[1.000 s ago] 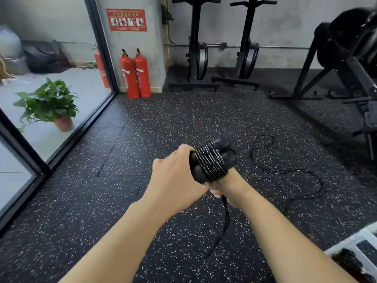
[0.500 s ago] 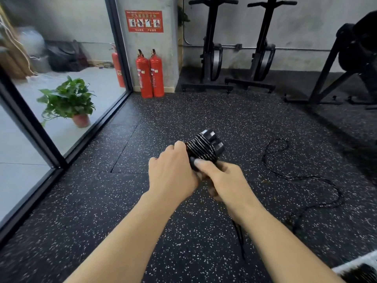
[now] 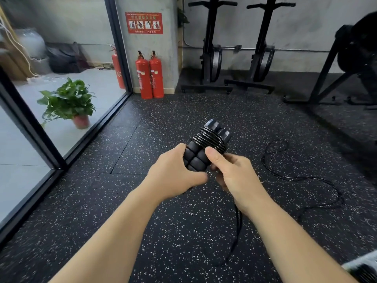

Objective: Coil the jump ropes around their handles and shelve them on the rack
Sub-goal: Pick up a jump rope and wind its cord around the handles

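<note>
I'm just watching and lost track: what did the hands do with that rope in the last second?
The right hand swung up from under the bundle to its right side, thumb now pressing the coils. The handles tipped to point up and away. The left hand kept gripping the handles; the loose rope still trails across the floor.

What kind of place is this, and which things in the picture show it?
Probably a gym: a speckled rubber floor, two upright exercise machines by the wall, and a partly coiled jump rope.
</note>
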`<action>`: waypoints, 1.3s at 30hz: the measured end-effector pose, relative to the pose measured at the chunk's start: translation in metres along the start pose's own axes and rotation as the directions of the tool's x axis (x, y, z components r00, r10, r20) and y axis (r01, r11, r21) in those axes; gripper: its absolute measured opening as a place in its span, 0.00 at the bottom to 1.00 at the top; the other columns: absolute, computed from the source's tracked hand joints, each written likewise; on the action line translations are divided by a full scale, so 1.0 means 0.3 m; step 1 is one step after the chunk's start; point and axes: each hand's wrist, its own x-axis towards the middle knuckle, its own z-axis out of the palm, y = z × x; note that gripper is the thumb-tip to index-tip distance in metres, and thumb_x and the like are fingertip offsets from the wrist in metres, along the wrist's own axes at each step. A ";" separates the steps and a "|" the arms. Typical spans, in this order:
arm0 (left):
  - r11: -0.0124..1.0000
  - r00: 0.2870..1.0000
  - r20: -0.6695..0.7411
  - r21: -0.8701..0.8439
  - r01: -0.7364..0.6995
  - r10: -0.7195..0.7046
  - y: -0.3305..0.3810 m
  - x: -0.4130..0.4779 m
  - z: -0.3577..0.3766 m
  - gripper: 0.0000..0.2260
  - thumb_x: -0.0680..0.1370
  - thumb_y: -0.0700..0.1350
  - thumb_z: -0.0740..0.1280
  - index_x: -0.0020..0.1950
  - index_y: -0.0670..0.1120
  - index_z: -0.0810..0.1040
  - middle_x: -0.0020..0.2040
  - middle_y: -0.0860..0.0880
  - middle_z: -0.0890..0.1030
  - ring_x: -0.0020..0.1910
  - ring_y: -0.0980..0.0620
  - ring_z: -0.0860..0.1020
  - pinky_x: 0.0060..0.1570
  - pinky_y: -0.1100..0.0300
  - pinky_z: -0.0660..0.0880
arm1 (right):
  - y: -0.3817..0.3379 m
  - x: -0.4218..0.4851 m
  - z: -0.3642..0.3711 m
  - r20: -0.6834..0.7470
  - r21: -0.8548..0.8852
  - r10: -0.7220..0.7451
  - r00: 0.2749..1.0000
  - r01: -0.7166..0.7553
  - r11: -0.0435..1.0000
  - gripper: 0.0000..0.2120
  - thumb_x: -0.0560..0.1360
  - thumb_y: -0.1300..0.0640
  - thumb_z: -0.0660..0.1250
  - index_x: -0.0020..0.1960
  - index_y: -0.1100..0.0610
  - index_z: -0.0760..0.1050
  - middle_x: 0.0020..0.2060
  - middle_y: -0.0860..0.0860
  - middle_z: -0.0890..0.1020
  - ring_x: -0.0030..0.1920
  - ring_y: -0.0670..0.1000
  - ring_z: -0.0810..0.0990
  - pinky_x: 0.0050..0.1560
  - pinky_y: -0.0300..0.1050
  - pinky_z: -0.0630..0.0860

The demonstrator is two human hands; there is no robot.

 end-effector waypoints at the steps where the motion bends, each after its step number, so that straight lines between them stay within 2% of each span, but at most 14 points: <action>1: 1.000 1.000 -0.023 0.024 0.008 -0.007 0.005 0.000 0.005 0.19 0.58 0.56 0.71 0.43 0.50 0.71 0.39 0.52 0.80 0.37 0.48 0.81 0.38 0.49 0.81 | -0.001 0.001 0.000 0.009 -0.008 0.002 1.000 -0.001 1.000 0.14 0.77 0.49 0.67 0.33 0.51 0.77 0.26 0.41 0.78 0.23 0.37 0.70 0.28 0.31 0.64; 4: 0.999 0.998 -0.059 0.027 0.021 -0.019 0.015 0.002 0.011 0.19 0.57 0.57 0.69 0.43 0.50 0.71 0.38 0.53 0.80 0.36 0.50 0.79 0.39 0.49 0.80 | 0.002 0.008 -0.011 0.028 -0.120 -0.027 0.999 0.030 0.992 0.17 0.76 0.44 0.65 0.37 0.55 0.80 0.26 0.44 0.76 0.25 0.41 0.68 0.28 0.35 0.64; 6: 0.999 0.997 -0.072 0.011 0.040 -0.039 0.010 0.004 0.011 0.20 0.57 0.57 0.69 0.43 0.50 0.72 0.37 0.54 0.80 0.35 0.51 0.79 0.39 0.49 0.79 | 0.011 0.013 -0.020 0.022 -0.286 -0.089 0.996 0.091 0.954 0.24 0.77 0.40 0.63 0.34 0.59 0.76 0.25 0.48 0.72 0.26 0.46 0.66 0.30 0.44 0.64; 10: 0.990 0.982 -0.129 -0.060 0.128 -0.135 -0.022 0.016 -0.026 0.21 0.56 0.56 0.71 0.44 0.49 0.75 0.36 0.52 0.82 0.35 0.48 0.81 0.42 0.45 0.81 | 0.024 0.005 -0.042 -0.024 -0.707 -0.217 0.976 0.137 0.694 0.26 0.81 0.45 0.56 0.28 0.56 0.63 0.23 0.49 0.69 0.26 0.50 0.66 0.30 0.47 0.63; 13: 0.982 0.969 -0.165 -0.065 0.177 -0.185 -0.046 0.020 -0.064 0.21 0.56 0.56 0.71 0.43 0.47 0.76 0.34 0.52 0.81 0.34 0.47 0.80 0.44 0.45 0.81 | 0.008 -0.017 -0.058 -0.049 -0.834 -0.303 0.952 0.128 0.536 0.26 0.81 0.45 0.56 0.28 0.55 0.60 0.22 0.48 0.67 0.25 0.49 0.64 0.27 0.43 0.59; 16: 0.978 0.966 -0.156 -0.053 0.201 -0.207 -0.053 0.019 -0.078 0.20 0.55 0.57 0.70 0.40 0.47 0.76 0.30 0.53 0.80 0.30 0.49 0.77 0.42 0.46 0.81 | 0.000 -0.038 -0.054 0.005 -0.880 -0.444 0.896 0.214 0.423 0.27 0.80 0.44 0.57 0.27 0.54 0.58 0.20 0.46 0.64 0.22 0.48 0.61 0.24 0.41 0.58; 19: 0.978 0.967 -0.147 -0.001 0.210 -0.208 -0.046 0.017 -0.069 0.17 0.56 0.56 0.70 0.38 0.48 0.74 0.30 0.54 0.79 0.31 0.50 0.77 0.41 0.49 0.80 | -0.005 -0.053 -0.045 0.048 -0.886 -0.587 0.808 0.306 0.349 0.28 0.78 0.47 0.63 0.26 0.51 0.53 0.18 0.44 0.57 0.20 0.45 0.54 0.23 0.37 0.53; 22: 0.972 0.968 -0.144 0.091 0.217 -0.203 -0.034 0.014 -0.057 0.15 0.58 0.57 0.69 0.38 0.50 0.72 0.32 0.56 0.79 0.34 0.52 0.78 0.39 0.56 0.75 | -0.010 -0.056 -0.048 0.058 -0.885 -0.635 0.771 0.334 0.324 0.27 0.78 0.47 0.62 0.27 0.50 0.50 0.19 0.44 0.55 0.20 0.45 0.53 0.23 0.36 0.50; 25: 0.955 0.972 -0.145 0.207 0.211 -0.184 -0.021 0.013 -0.049 0.16 0.60 0.58 0.70 0.41 0.51 0.73 0.37 0.56 0.81 0.39 0.53 0.80 0.42 0.56 0.76 | -0.016 -0.053 -0.056 0.072 -0.881 -0.663 0.745 0.360 0.308 0.26 0.77 0.46 0.60 0.28 0.50 0.50 0.20 0.44 0.55 0.21 0.45 0.53 0.24 0.37 0.49; 29: 0.918 0.976 -0.158 0.342 0.198 -0.152 -0.004 0.004 -0.041 0.15 0.64 0.58 0.71 0.43 0.52 0.72 0.39 0.56 0.81 0.40 0.53 0.80 0.43 0.57 0.76 | -0.017 -0.055 -0.059 0.119 -0.862 -0.705 0.699 0.425 0.276 0.23 0.77 0.46 0.59 0.28 0.51 0.53 0.21 0.44 0.57 0.21 0.48 0.56 0.24 0.37 0.48; 31: 0.870 0.983 -0.158 0.467 0.162 -0.098 0.014 -0.007 -0.032 0.15 0.66 0.58 0.70 0.43 0.52 0.70 0.39 0.55 0.79 0.39 0.52 0.79 0.39 0.59 0.72 | -0.020 -0.054 -0.060 0.150 -0.855 -0.712 0.686 0.452 0.255 0.23 0.77 0.47 0.60 0.28 0.52 0.55 0.21 0.44 0.59 0.20 0.49 0.58 0.24 0.36 0.48; 34: 0.721 0.992 -0.118 0.692 0.045 0.052 0.044 -0.026 0.005 0.13 0.69 0.56 0.68 0.45 0.52 0.69 0.37 0.54 0.75 0.38 0.50 0.75 0.34 0.60 0.66 | -0.037 -0.042 -0.064 0.190 -0.849 -0.721 0.667 0.480 0.221 0.23 0.77 0.47 0.59 0.27 0.53 0.55 0.21 0.45 0.59 0.20 0.50 0.59 0.25 0.36 0.47; 37: 0.581 0.979 0.018 0.802 -0.134 0.201 0.064 -0.047 0.051 0.14 0.70 0.55 0.67 0.53 0.54 0.70 0.36 0.54 0.72 0.39 0.49 0.75 0.33 0.59 0.65 | -0.047 -0.017 -0.082 0.200 -0.856 -0.705 0.681 0.471 0.212 0.26 0.76 0.46 0.60 0.26 0.53 0.51 0.20 0.45 0.58 0.21 0.51 0.59 0.25 0.35 0.49; 39: 0.536 0.955 0.138 0.802 -0.264 0.264 0.077 -0.056 0.066 0.16 0.71 0.54 0.67 0.57 0.56 0.70 0.37 0.53 0.72 0.43 0.49 0.78 0.36 0.59 0.68 | -0.044 0.005 -0.107 0.192 -0.872 -0.654 0.732 0.432 0.228 0.29 0.77 0.45 0.61 0.25 0.53 0.50 0.19 0.47 0.57 0.23 0.50 0.60 0.25 0.37 0.52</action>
